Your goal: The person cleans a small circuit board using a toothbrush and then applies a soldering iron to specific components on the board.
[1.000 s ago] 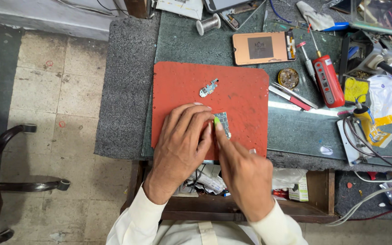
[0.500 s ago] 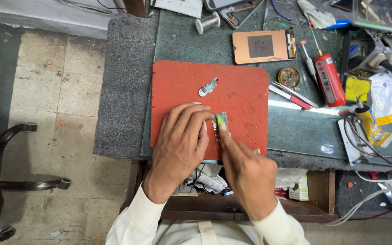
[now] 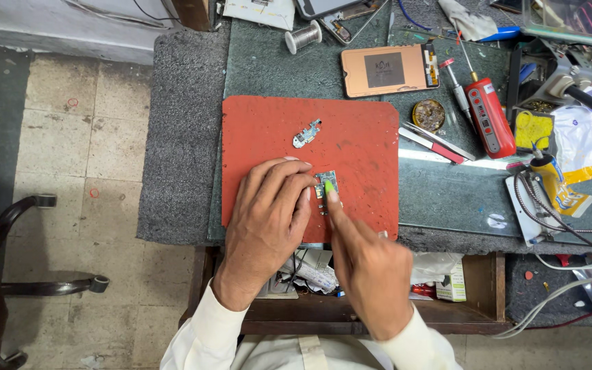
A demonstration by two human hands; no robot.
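A small circuit board (image 3: 325, 188) lies on the red work mat (image 3: 351, 137). My left hand (image 3: 272, 212) rests flat on the mat with its fingertips pinning the board's left edge. My right hand (image 3: 371, 270) has its index finger stretched out, and the fingertip presses a small green piece onto the board. The other fingers of that hand are curled in. A little metal-and-blue part (image 3: 307, 133) lies loose on the mat above my hands.
A phone back cover (image 3: 388, 70) lies beyond the mat. A red tool (image 3: 490, 116), tweezers (image 3: 440, 142), a round tin (image 3: 428, 114), a wire spool (image 3: 303, 35) and cables crowd the right side. An open drawer (image 3: 447, 291) sits below the bench edge. A chair (image 3: 8, 274) stands at left.
My right hand has shifted slightly so its index fingertip now sits on the board. The left hand and the board have stayed put.
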